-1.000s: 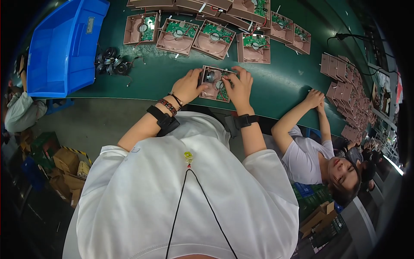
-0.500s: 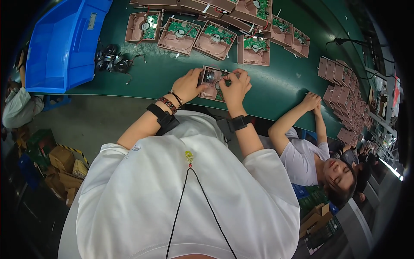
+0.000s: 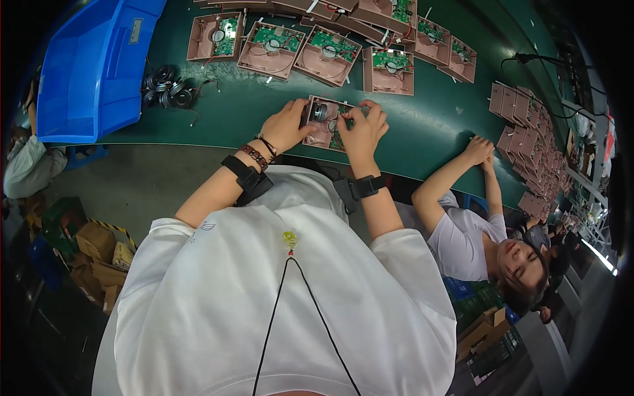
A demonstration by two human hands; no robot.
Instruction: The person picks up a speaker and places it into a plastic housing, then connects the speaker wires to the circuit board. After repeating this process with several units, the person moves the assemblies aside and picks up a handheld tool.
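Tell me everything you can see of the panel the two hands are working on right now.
The pinkish-brown panel is a shallow, square, plastic-looking tray lying open side up on the green table, near its front edge. Inside sit a round metallic speaker, a green circuit board and thin red wiring. The left hand grips its left edge at the speaker; the right hand covers its right side, fingers on the board. It lies slightly rotated, apart from the row of similar panels behind.

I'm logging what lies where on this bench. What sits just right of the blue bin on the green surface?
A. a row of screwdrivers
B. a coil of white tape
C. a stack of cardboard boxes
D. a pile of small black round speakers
D: a cluster of small black round speakers with thin wires lies on the green table just beside the blue bin.
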